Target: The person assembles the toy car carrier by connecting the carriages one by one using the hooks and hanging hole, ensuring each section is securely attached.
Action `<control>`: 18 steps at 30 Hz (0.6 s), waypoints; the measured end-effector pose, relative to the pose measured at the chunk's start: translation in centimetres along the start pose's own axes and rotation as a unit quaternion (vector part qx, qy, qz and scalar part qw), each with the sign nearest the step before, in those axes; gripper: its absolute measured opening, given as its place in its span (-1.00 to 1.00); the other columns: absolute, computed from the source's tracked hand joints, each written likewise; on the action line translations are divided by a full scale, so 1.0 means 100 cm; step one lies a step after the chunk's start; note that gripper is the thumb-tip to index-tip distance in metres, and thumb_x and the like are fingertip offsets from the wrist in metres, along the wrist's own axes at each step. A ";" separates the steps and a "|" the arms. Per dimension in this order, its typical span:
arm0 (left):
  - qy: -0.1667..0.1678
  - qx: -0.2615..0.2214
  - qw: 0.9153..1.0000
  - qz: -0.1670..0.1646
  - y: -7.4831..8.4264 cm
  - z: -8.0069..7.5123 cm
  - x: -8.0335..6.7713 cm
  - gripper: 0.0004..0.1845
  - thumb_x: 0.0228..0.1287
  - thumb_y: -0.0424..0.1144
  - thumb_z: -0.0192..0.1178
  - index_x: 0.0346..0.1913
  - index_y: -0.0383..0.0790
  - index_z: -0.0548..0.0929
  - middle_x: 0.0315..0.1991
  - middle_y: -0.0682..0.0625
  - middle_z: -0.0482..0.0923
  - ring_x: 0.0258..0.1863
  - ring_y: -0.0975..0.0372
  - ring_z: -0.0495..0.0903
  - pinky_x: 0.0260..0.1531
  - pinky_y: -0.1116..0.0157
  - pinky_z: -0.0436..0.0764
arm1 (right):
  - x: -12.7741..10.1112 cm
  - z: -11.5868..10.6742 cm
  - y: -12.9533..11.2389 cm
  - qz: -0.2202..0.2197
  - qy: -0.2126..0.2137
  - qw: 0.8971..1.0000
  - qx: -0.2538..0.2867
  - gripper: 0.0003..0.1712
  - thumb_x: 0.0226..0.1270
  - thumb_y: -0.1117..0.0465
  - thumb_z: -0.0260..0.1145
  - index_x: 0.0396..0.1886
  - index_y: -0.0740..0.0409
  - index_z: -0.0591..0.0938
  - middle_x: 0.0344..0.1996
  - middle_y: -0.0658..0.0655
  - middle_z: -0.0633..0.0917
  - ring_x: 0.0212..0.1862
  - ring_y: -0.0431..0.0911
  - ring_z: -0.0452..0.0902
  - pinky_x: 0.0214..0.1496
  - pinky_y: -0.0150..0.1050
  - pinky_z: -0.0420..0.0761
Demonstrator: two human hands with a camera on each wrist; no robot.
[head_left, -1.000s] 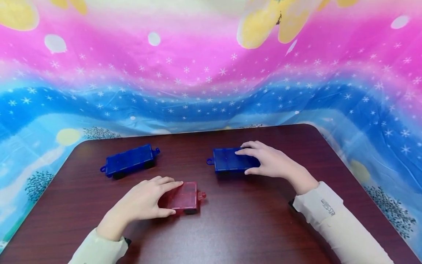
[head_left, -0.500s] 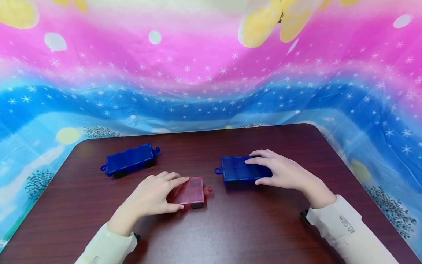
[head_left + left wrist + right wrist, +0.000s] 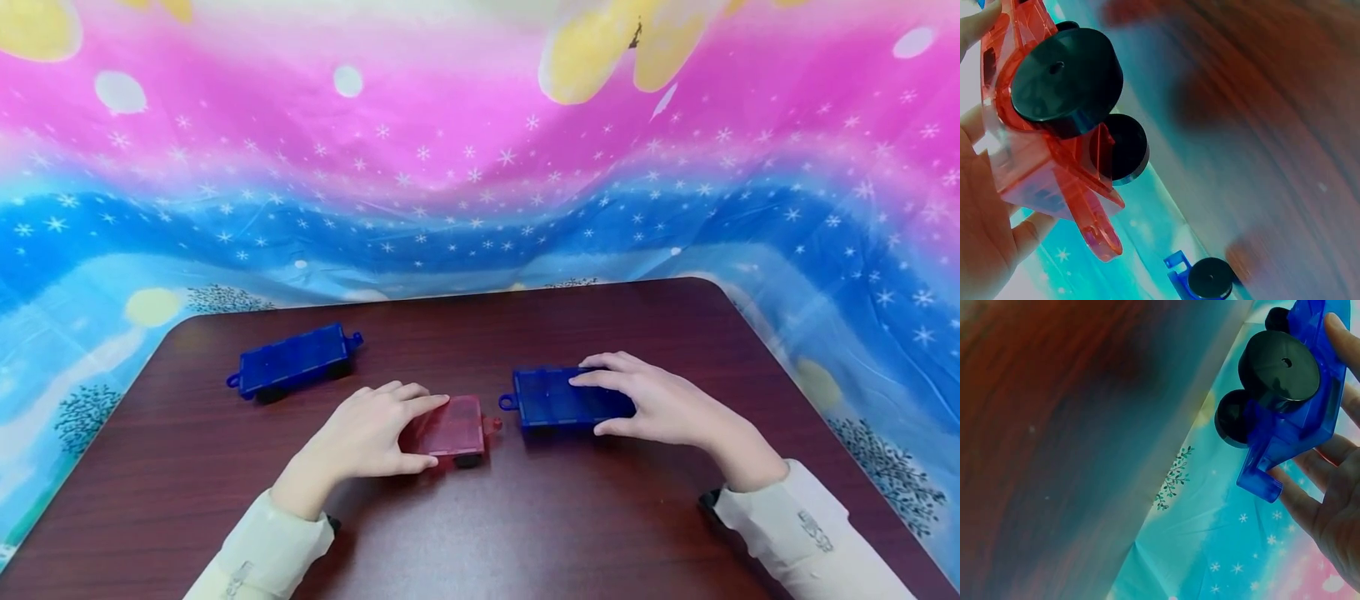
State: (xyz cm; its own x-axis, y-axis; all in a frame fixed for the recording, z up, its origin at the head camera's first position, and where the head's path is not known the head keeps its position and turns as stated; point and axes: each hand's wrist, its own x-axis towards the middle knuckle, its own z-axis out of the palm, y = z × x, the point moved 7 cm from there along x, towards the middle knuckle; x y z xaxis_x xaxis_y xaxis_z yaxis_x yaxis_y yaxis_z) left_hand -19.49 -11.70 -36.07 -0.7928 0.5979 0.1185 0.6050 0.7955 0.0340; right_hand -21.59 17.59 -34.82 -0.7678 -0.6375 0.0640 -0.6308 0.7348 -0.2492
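Note:
My left hand [image 3: 367, 429] grips a see-through red toy train car [image 3: 459, 425] by its left end, thumb on the near side and fingers on the far side. In the left wrist view the black wheels [image 3: 1067, 84] and a red coupling arm [image 3: 1099, 234] show. With my right hand [image 3: 663, 408] I hold a blue toy train car [image 3: 547, 398] by its right end. Its left ring [image 3: 507, 402] lies close to the red car's hook [image 3: 492, 425], slightly apart from it. The right wrist view shows the blue car's wheels [image 3: 1279, 369].
Another blue toy train car [image 3: 292, 361] stands at the back left of the dark wooden table [image 3: 517, 533], slightly turned. A patterned cloth [image 3: 450, 167] hangs behind the table and along its sides.
Both hands have slid their cars to the right. The red car has also gone a little farther back and the held blue car nearer, so their couplings are closer together.

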 end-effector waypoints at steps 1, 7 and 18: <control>0.000 -0.002 1.000 0.000 0.001 0.000 0.001 -0.24 -0.14 0.38 0.20 0.21 0.23 0.45 0.02 0.18 0.53 -0.09 0.26 0.51 -0.25 0.25 0.49 | -0.001 0.001 0.000 -0.002 -0.001 1.000 0.001 -0.32 0.03 -0.15 0.39 0.21 -0.30 0.45 0.24 -0.05 0.38 0.25 -0.09 0.28 0.05 -0.07 0.54; -0.002 -0.007 1.000 0.001 0.005 0.002 0.008 -0.24 -0.14 0.38 0.20 0.22 0.22 0.45 0.03 0.16 0.53 -0.08 0.24 0.51 -0.23 0.24 0.50 | -0.005 0.004 -0.001 -0.006 -0.006 1.000 0.001 -0.32 0.02 -0.15 0.40 0.21 -0.29 0.46 0.23 -0.04 0.39 0.26 -0.08 0.29 0.06 -0.07 0.54; 0.000 -0.013 1.000 0.015 0.010 0.007 0.015 -0.23 -0.13 0.37 0.21 0.23 0.19 0.44 0.03 0.16 0.51 -0.11 0.25 0.50 -0.26 0.27 0.54 | -0.011 0.009 0.003 0.001 -0.006 1.000 0.004 -0.33 0.01 -0.14 0.41 0.19 -0.33 0.46 0.23 -0.07 0.39 0.24 -0.10 0.30 0.05 -0.08 0.55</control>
State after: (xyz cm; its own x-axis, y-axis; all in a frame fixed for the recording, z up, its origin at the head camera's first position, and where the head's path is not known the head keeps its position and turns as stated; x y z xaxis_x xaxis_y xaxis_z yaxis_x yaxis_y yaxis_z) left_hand -20.14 -9.94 -36.56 -0.7738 0.6221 0.1195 0.6308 0.7739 0.0556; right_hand -20.84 18.26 -35.88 -0.7673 -0.6391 0.0530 -0.6289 0.7337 -0.2573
